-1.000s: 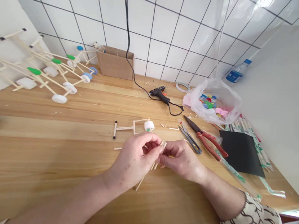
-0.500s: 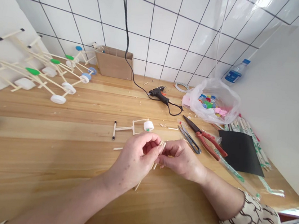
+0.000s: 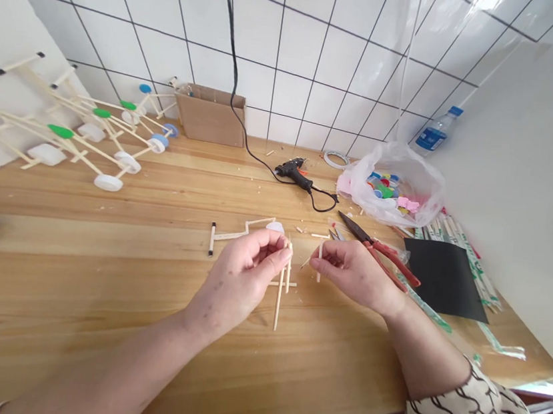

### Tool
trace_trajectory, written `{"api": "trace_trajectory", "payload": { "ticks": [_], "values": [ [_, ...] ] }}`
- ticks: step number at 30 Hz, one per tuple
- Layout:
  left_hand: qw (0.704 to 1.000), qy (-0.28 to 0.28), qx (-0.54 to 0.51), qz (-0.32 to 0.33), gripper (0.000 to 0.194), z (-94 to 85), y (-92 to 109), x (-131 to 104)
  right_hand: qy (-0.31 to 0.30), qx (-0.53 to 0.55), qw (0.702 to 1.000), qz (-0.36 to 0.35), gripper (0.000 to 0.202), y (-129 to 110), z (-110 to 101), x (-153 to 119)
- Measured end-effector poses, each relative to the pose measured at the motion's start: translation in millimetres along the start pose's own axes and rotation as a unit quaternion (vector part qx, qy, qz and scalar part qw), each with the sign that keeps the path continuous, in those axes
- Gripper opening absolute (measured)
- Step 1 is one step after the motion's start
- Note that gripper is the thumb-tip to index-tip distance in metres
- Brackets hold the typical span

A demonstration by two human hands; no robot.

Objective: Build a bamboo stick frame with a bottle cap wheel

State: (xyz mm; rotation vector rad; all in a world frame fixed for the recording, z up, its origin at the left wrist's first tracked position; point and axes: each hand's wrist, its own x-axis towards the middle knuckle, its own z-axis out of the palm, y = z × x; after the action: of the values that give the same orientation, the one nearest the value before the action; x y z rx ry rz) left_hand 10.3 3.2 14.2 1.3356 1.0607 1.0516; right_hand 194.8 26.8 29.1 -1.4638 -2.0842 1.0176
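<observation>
My left hand pinches two thin wooden sticks that hang down from its fingertips, one longer than the other. To its right, my right hand holds a short wooden stick upright between thumb and fingers. A gap separates the two hands. Behind my left hand lies a small stick frame with a black-ended crossbar, and a white round cap is partly hidden by the fingers. Another stick lies on the wooden table below the held ones.
Pliers and partly covered snips lie by my right hand. Farther back are a glue gun, a tape roll, a bag of caps and a cardboard box. Stick models stand left; black sheet right.
My hands have moved apart, the right one shifting right and slightly up with a short stick. The left hand moved slightly back, and its sticks now hang in plain view.
</observation>
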Motion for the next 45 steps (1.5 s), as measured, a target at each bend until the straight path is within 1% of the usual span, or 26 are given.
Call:
{"api": "trace_trajectory", "payload": {
  "ticks": [2, 3, 5, 7, 9, 11, 12, 13, 14, 15, 16, 18, 19, 21, 23, 26, 32, 39, 45],
  "values": [
    [1.0, 0.004, -0.019, -0.001, 0.015, -0.3, -3.8, 1.5, 0.044, -0.133, 0.99, 0.003, 0.027, 2.9, -1.1, 0.6],
    [1.0, 0.006, -0.027, -0.001, 0.015, -0.3, -5.8, 2.1, 0.053, -0.191, 0.98, 0.008, 0.028, 4.8, -0.8, 1.2],
    [0.999, 0.013, -0.04, -0.002, 0.016, -0.5, -9.5, 3.0, 0.049, -0.278, 0.959, 0.023, 0.028, 9.0, 0.9, 3.0],
    [0.998, 0.017, -0.054, -0.005, 0.016, -0.9, -11.8, 3.5, 0.037, -0.323, 0.945, 0.037, 0.023, 13.0, 2.7, 5.0],
    [0.998, 0.019, -0.065, -0.009, 0.016, -1.2, -12.7, 3.7, 0.042, -0.34, 0.939, 0.042, 0.015, 15.3, 3.8, 6.1],
    [0.997, 0.022, -0.072, -0.012, 0.015, -1.5, -12.3, 3.7, 0.075, -0.313, 0.947, 0.024, 0.008, 14.5, 4.7, 5.2],
    [0.997, 0.025, -0.073, -0.012, 0.015, -1.6, -11.9, 3.7, 0.091, -0.276, 0.957, 0.005, 0.009, 12.7, 5.3, 3.8],
    [0.997, 0.026, -0.071, -0.01, 0.015, -1.6, -11.4, 3.7, 0.1, -0.221, 0.97, -0.018, 0.012, 10.1, 6.1, 1.9],
    [0.997, 0.027, -0.068, -0.007, 0.016, -1.4, -10.9, 3.7, 0.091, -0.15, 0.983, -0.044, 0.014, 7.1, 7.2, -0.4],
    [0.998, 0.026, -0.064, -0.002, 0.016, -1.2, -10.3, 3.6, 0.066, -0.072, 0.993, -0.064, 0.017, 4.0, 8.6, -2.7],
    [0.998, 0.024, -0.062, 0.003, 0.017, -0.8, -9.6, 3.5, 0.03, 0.004, 0.997, -0.076, 0.02, 1.0, 10.4, -5.0],
    [0.997, 0.021, -0.068, 0.006, 0.017, 0.2, -8.3, 3.1, -0.042, 0.13, 0.987, -0.078, 0.027, -3.6, 14.4, -8.4],
    [0.997, 0.02, -0.076, 0.004, 0.016, 0.8, -7.7, 2.8, -0.074, 0.174, 0.979, -0.072, 0.029, -5.2, 16.6, -9.5],
    [0.995, 0.018, -0.095, 0.001, 0.015, 1.9, -6.7, 2.0, -0.114, 0.226, 0.966, -0.058, 0.033, -6.9, 20.6, -10.6],
    [0.994, 0.015, -0.106, 0.004, 0.015, 2.7, -6.4, 1.0, -0.124, 0.248, 0.96, -0.047, 0.034, -7.3, 23.9, -10.9],
    [0.994, 0.015, -0.112, 0.016, 0.015, 4.0, -6.7, -0.8, -0.121, 0.265, 0.956, -0.034, 0.035, -6.6, 27.9, -11.6],
    [0.991, -0.001, -0.135, 0.011, 0.014, 7.9, -6.2, -5.6, -0.111, 0.266, 0.957, -0.013, 0.036, -5.6, 35.0, -14.3],
    [0.997, 0.019, -0.071, 0.036, 0.012, 9.7, -0.6, -7.1, -0.093, 0.236, 0.967, -0.014, 0.032, -8.2, 38.9, -15.0],
    [0.996, 0.024, -0.082, 0.029, 0.015, 10.4, -4.7, -5.1, -0.079, 0.238, 0.968, -0.021, 0.029, -5.8, 39.8, -14.4]
  ]
}}
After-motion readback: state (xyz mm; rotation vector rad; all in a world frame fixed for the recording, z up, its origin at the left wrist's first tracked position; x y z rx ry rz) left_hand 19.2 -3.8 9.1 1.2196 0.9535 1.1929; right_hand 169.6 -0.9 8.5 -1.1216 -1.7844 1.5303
